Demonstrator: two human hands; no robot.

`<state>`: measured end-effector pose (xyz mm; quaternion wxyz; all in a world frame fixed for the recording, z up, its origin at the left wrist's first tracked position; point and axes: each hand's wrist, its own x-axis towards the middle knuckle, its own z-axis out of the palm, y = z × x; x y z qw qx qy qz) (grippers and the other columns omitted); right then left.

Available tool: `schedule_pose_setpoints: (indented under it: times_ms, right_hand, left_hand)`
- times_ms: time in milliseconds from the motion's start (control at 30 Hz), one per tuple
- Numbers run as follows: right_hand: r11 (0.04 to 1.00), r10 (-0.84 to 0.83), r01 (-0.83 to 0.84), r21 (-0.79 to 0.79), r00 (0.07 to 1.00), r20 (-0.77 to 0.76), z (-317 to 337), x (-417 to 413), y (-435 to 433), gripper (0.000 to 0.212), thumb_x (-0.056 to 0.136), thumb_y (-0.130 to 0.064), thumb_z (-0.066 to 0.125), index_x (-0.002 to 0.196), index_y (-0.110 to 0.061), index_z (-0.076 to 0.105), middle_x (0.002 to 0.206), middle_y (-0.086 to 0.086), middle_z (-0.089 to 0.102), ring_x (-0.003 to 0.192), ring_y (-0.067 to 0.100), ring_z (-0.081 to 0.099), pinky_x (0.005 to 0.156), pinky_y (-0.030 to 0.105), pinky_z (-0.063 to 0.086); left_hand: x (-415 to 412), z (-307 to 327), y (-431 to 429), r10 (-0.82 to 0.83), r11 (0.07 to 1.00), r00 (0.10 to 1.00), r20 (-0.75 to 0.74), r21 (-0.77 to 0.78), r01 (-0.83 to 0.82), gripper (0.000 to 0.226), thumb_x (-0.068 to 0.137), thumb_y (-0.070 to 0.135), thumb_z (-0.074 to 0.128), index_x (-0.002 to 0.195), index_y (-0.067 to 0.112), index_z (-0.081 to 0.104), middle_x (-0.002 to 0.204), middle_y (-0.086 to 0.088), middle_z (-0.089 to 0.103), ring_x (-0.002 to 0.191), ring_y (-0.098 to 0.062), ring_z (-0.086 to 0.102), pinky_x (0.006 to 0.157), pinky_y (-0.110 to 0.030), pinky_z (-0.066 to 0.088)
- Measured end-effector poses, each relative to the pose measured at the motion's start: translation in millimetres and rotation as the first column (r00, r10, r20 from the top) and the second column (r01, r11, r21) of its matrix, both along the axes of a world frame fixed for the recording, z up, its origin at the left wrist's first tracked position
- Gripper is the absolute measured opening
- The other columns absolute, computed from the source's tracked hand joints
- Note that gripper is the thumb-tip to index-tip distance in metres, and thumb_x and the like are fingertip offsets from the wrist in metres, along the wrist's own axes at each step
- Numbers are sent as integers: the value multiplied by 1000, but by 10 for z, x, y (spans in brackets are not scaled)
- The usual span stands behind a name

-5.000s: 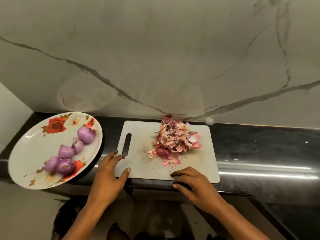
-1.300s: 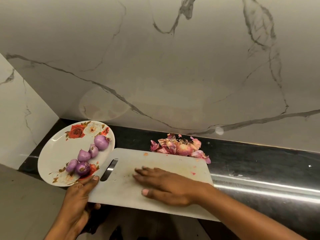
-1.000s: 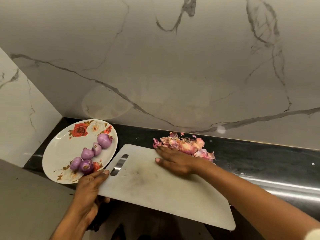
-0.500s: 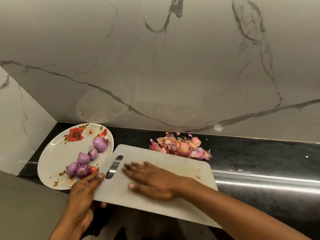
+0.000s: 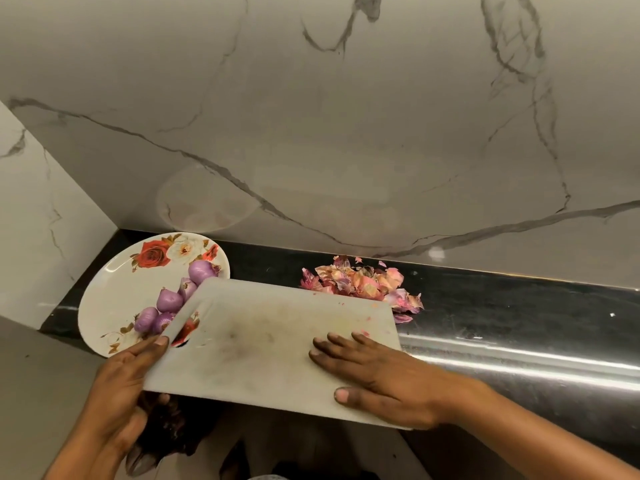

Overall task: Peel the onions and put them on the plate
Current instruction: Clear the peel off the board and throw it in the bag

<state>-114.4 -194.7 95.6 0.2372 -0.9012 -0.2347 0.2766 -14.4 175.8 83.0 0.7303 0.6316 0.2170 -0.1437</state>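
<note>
Left hand (image 5: 121, 386) clamps cutting board (image 5: 263, 341) left edge, thumb on top. Right hand (image 5: 381, 379) flat on board, fingers straight, apart. Board overhangs counter (image 5: 519, 313) front, partly hides plate (image 5: 114, 289) with peeled onions (image 5: 201, 270). Peels (image 5: 360, 284) behind board.

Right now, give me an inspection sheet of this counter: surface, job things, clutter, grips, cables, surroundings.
Surface: dark glossy counter.
Job's things: five peeled onions on the floral plate, left; the board's end partly hides some.
Clutter: peels heaped on the counter behind the board; specks on the board.
Grips: left hand grips the board's slotted end, thumb on top; right hand lies flat on it.
Cables: nothing seen.
Surroundings: veined wall behind and at left.
</note>
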Motion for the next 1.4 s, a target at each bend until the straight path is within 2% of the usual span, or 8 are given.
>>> schedule_pose_setpoints:
  times_ms: [200,433,667,900,1167,1233,1300,1400]
  right_hand:
    - [980,-156,156,-125,988,10,-348,420,-386,66,109,-63,17,164,-39,-9,170,-18,-16,156,-3,-17,133,39,-1]
    - [936,-331,338,-97,941,75,-145,508,-681,64,109,-61,22,165,-41,-3,172,-18,-10,155,-2,-13,134,41,1]
    - [1000,-11,12,-11,999,49,-39,433,1,62,111,-59,22,165,-41,-2,173,-20,-10,156,-8,-15,127,24,-10]
    - [964,-247,247,-98,969,15,-391,793,-323,70,107,-68,20,167,-37,0,175,-12,-3,162,9,-3,132,38,1]
    - [987,-160,158,21,979,128,-280,699,-71,63,109,-65,20,165,-43,4,175,-17,0,160,1,-3,129,29,0]
    - [970,-242,245,-11,962,125,-341,705,-136,65,107,-67,16,166,-41,2,175,-14,-1,161,5,-4,131,35,-1]
    - [903,-429,430,12,898,97,-318,661,-297,66,108,-65,17,167,-37,4,175,-13,-1,161,7,-2,127,33,-5]
    - [776,-626,613,147,777,65,-265,470,-534,64,108,-64,21,166,-40,6,173,-19,-2,155,-3,-4,128,35,-2]
  left_hand:
    - [-13,-24,79,-9,1000,1000,-1,-8,9,16,100,14,63,112,10,73,106,-11,74,84,-25,65,33,-20,43]
    - [-66,-99,244,10,1000,999,-37,-4,-10,31,98,16,66,125,1,69,111,-16,72,76,-25,63,35,-20,46]
    - [-121,-78,99,-18,999,1000,-17,-41,17,28,98,15,66,123,3,71,110,-17,73,53,-12,71,33,-19,44]
    - [-146,89,133,-72,997,996,54,-1,72,16,101,13,63,110,3,73,74,-7,77,44,-12,64,33,-19,42]
    - [-122,41,190,-110,994,993,53,0,110,32,95,23,69,123,6,72,117,-18,74,69,-28,61,36,-25,46]
    - [-99,22,217,-120,993,990,73,-1,120,42,87,29,76,123,9,74,121,-13,75,76,-30,63,45,-34,55]
    - [-50,-18,305,-109,994,993,54,25,108,57,73,42,86,124,18,76,130,-8,73,96,-37,64,77,-56,59]
    - [206,-482,695,-164,976,986,24,146,159,83,56,71,91,131,40,71,140,3,68,131,-61,50,109,-75,33]
